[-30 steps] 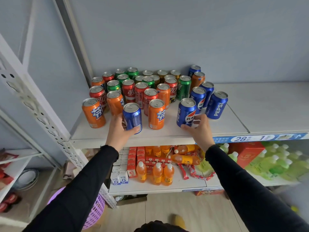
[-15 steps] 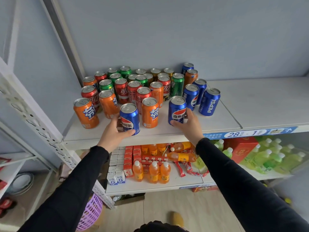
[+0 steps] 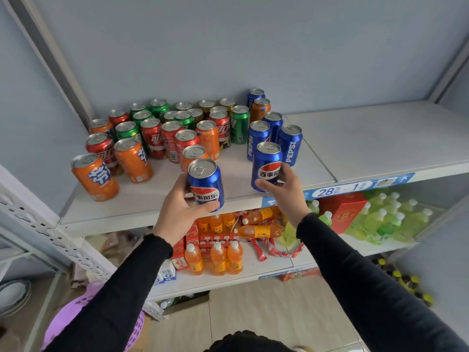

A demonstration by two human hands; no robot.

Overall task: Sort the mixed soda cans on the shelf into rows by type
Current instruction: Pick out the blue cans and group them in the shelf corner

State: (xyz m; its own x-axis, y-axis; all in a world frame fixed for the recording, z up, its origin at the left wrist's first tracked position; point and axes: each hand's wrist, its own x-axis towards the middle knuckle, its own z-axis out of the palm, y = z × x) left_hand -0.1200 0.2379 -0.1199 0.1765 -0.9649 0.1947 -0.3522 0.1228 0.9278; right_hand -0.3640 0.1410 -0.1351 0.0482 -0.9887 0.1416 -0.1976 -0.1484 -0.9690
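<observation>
Mixed soda cans crowd the left half of a white shelf (image 3: pixel 380 138): orange cans (image 3: pixel 95 177), red cans (image 3: pixel 152 138), green cans (image 3: pixel 239 124), gold cans (image 3: pixel 206 106) at the back, and blue Pepsi cans (image 3: pixel 290 144) in a column on the right of the group. My left hand (image 3: pixel 177 209) grips a blue Pepsi can (image 3: pixel 205 188), lifted above the shelf's front edge. My right hand (image 3: pixel 286 189) grips a second blue Pepsi can (image 3: pixel 267 166), raised at the front of the blue column.
The right half of the shelf is bare. A price strip (image 3: pixel 355 186) runs along the front edge. The lower shelf holds orange bottles (image 3: pixel 218 257), red cartons (image 3: pixel 180 252), a red box (image 3: pixel 342 212) and green bottles (image 3: pixel 385 219). A perforated upright (image 3: pixel 38 224) stands at left.
Both hands have lifted their blue cans off the shelf. The left can has come toward me, past the front edge; the right can has risen near the blue column.
</observation>
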